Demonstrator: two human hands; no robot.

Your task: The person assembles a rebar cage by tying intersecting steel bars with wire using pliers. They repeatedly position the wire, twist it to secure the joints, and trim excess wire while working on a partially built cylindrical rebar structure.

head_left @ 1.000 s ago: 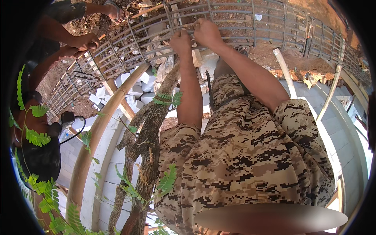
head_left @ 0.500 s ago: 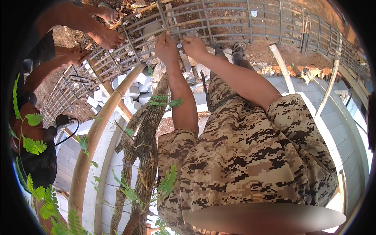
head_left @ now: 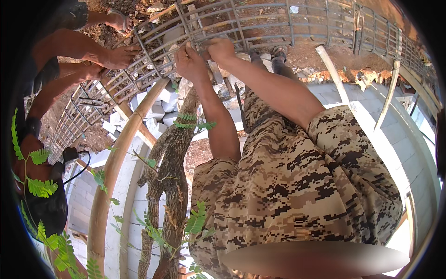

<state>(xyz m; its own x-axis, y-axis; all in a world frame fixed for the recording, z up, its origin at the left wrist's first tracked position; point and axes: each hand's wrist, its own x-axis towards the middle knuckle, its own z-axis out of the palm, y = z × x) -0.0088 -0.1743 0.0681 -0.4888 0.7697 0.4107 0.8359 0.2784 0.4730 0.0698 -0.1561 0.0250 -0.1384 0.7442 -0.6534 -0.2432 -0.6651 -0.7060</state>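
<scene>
A long cage of steel reinforcing bars (head_left: 267, 23) curves across the top of the view, its bars crossed by square ties. My left hand (head_left: 189, 64) is at the cage's near side, fingers bent and pinched together against a bar. Just right of it, my right hand (head_left: 220, 50) is closed with its fingers curled inward toward the left hand. Whatever is between the fingers of either hand is too small or hidden to make out. At the left, another person's hand (head_left: 121, 56) rests on the cage, and that person's second hand (head_left: 94, 71) is just below.
A forked tree trunk (head_left: 173, 153) with leafy twigs rises beside my left arm. Left of it leans a bamboo pole (head_left: 121, 146). Broken pale blocks (head_left: 160, 109) lie beneath the cage. Wooden props (head_left: 332, 74) and a grey block wall (head_left: 411, 144) are at the right.
My hands have shifted slightly left against the picture, as has the cage. The right hand has turned and its fingers are more curled. The other person's hands remain at the cage.
</scene>
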